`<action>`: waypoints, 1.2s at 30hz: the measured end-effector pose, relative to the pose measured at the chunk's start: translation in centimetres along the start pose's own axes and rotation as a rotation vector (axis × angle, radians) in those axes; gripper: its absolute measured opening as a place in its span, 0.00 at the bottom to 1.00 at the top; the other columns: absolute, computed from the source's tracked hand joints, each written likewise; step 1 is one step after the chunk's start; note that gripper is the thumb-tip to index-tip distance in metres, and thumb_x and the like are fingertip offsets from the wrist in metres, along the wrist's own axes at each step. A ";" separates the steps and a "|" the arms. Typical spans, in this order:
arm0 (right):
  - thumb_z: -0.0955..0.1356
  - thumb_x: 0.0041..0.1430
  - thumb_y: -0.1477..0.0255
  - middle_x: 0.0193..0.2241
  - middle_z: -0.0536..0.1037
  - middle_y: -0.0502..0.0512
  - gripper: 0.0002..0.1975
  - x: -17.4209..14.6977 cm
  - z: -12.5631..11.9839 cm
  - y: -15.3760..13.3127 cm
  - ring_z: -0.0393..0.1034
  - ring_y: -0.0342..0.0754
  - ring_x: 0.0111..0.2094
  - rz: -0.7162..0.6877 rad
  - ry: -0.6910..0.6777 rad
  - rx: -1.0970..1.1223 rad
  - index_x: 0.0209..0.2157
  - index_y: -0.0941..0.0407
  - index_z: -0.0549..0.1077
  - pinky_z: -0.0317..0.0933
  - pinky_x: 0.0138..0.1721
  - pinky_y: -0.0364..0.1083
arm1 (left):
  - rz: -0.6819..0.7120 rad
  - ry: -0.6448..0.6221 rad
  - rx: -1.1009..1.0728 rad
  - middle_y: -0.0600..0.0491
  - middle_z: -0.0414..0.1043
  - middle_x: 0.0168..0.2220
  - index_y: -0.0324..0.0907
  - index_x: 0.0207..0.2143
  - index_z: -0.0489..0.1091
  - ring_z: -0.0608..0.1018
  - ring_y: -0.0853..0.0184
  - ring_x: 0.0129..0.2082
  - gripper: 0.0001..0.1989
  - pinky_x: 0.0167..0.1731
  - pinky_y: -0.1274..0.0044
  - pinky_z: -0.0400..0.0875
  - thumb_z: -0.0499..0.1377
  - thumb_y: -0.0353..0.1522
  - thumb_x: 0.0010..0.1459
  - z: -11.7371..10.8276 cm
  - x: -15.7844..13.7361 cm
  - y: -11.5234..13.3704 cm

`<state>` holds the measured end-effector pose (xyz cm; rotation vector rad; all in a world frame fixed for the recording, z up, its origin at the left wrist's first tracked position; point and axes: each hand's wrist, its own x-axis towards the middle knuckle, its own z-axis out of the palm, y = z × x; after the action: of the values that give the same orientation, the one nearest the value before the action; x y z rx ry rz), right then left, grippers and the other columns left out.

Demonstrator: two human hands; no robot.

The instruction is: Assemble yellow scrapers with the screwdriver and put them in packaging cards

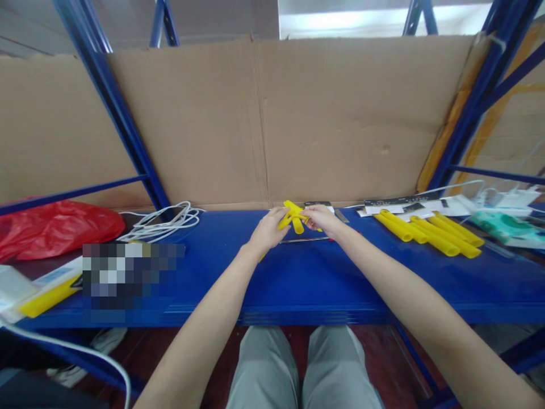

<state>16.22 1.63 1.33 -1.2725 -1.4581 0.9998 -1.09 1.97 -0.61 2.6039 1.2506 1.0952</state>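
Above the middle of the blue shelf (298, 284), both hands hold one yellow plastic piece (293, 215) with several arms that branch from its centre. My left hand (271, 226) has its fingers closed on the left side of the piece. On the right side, the fingers of my right hand (322, 219) are closed on it too. A yellow tip (263, 257) shows below my left wrist; whether it belongs to the same piece I cannot tell. Just under the hands lies a thin, flat strip (304, 240) with red at its right end.
Several yellow tubes (434, 232) lie at the right, by papers (411, 205) and a green packet (506, 228). To the left are a coiled white cable (170, 222), a red plastic bag (63, 224) and another yellow tube (51, 296). Cardboard (332, 125) walls off the back between blue posts.
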 end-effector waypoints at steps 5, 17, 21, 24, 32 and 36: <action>0.64 0.57 0.76 0.14 0.65 0.45 0.10 1.2 -2.4 0.5 0.51 0.34 0.11 -0.042 0.250 0.214 0.22 0.58 0.64 0.44 0.12 0.37 | 0.021 -0.075 -0.031 0.48 0.67 0.55 0.41 0.58 0.60 0.70 0.62 0.53 0.30 0.53 0.71 0.63 0.55 0.24 0.50 -0.2 -0.3 0.6; 0.62 0.59 0.78 0.21 0.72 0.49 0.08 1.3 -4.2 0.8 0.60 0.35 0.14 0.027 0.271 0.312 0.27 0.60 0.69 0.55 0.16 0.37 | -0.320 0.026 0.035 0.48 0.71 0.51 0.43 0.60 0.58 0.72 0.60 0.52 0.27 0.51 0.72 0.65 0.52 0.29 0.57 1.6 0.1 -0.9; 0.61 0.60 0.78 0.20 0.72 0.49 0.10 1.1 -4.2 1.1 0.60 0.35 0.14 0.029 0.277 0.276 0.25 0.60 0.69 0.55 0.16 0.37 | -0.414 -0.021 0.139 0.45 0.72 0.48 0.42 0.60 0.58 0.74 0.59 0.49 0.26 0.48 0.72 0.67 0.51 0.28 0.57 1.8 0.4 -1.2; 0.62 0.60 0.78 0.20 0.72 0.49 0.10 0.8 -4.2 1.2 0.59 0.35 0.14 0.027 0.273 0.262 0.25 0.60 0.69 0.55 0.16 0.36 | -0.452 -0.077 0.242 0.42 0.71 0.47 0.42 0.61 0.55 0.76 0.56 0.46 0.28 0.46 0.70 0.68 0.50 0.30 0.57 2.1 0.8 -1.5; 0.61 0.61 0.77 0.20 0.72 0.49 0.12 0.5 -4.1 1.1 0.60 0.35 0.15 0.032 0.271 0.252 0.24 0.59 0.69 0.55 0.17 0.37 | -0.519 -0.261 0.299 0.40 0.71 0.49 0.37 0.57 0.58 0.74 0.55 0.49 0.25 0.45 0.70 0.68 0.47 0.33 0.58 2.7 3.1 -1.6; 0.61 0.61 0.76 0.20 0.71 0.49 0.12 0.6 -4.2 1.1 0.60 0.35 0.15 0.028 0.271 0.247 0.24 0.59 0.69 0.54 0.16 0.37 | -0.531 -0.319 0.342 0.37 0.70 0.50 0.35 0.55 0.59 0.74 0.54 0.49 0.24 0.44 0.69 0.68 0.46 0.34 0.57 2.8 3.8 -0.7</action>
<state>20.60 2.34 1.32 -1.1976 -1.0779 0.9518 1.81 5.81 -0.77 2.2838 2.0060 0.3866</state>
